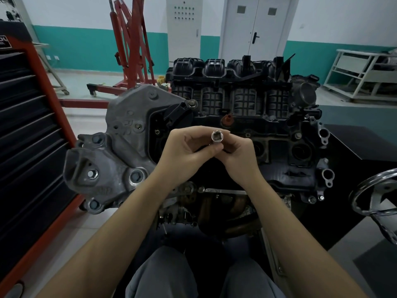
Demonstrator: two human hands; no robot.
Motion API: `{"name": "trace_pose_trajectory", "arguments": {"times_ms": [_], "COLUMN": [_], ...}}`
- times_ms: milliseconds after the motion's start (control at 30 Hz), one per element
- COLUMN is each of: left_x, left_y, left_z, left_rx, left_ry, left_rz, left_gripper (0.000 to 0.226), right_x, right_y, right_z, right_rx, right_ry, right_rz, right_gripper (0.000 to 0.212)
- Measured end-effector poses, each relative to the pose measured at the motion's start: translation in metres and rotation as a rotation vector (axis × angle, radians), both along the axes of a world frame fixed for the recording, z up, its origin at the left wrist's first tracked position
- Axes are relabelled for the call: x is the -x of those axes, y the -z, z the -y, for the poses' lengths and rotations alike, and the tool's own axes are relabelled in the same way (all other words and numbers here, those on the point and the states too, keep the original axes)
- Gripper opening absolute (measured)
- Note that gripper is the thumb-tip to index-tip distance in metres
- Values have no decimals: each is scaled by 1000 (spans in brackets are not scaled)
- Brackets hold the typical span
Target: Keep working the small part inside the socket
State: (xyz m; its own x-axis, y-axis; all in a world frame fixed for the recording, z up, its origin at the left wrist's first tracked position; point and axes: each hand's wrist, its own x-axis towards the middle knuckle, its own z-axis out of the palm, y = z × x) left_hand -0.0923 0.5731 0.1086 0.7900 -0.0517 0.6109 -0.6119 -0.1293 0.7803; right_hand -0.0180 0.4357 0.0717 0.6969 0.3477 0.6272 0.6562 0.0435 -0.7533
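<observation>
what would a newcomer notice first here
Both hands, left hand and right hand, meet at centre frame, fingers pinching a small shiny socket with its open end facing the camera. Behind them sits a big dark engine, with a red hoist at back left.

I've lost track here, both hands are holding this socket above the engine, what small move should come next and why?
Probably lower the socket onto a bolt, perhaps one on the grey bracket. Left hand and right hand pinch it above the engine, open end up, touching nothing.
</observation>
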Motion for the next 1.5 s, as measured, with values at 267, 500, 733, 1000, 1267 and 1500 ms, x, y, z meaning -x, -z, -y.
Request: {"name": "trace_pose_trajectory", "arguments": {"times_ms": [267, 500, 733, 1000, 1267, 1500], "left_x": [1, 2, 3, 2, 2, 2], "left_y": [1, 1, -2, 0, 2, -2], "left_z": [3, 6, 3, 2, 4, 0], "left_rx": [-42, -82, 21, -32, -41, -25], "left_ry": [-80, -205, -15, -113, -194, -21], "left_rz": [47, 68, 5, 48, 83, 36], "left_gripper": [23, 21, 34, 21, 20, 27], "right_x": [2, -1, 0, -3, -4, 1], "right_y": [-1, -2, -2, -1, -2, -4], "right_z": [1, -1, 1, 0, -2, -3], "right_rx": [4, 3, 41, 24, 5, 36], "right_ry": [-50, 20, -52, -64, -7, -48], "right_rz": [19, 7, 25, 52, 19, 48], "right_gripper": [30, 19, 28, 26, 17, 31]}}
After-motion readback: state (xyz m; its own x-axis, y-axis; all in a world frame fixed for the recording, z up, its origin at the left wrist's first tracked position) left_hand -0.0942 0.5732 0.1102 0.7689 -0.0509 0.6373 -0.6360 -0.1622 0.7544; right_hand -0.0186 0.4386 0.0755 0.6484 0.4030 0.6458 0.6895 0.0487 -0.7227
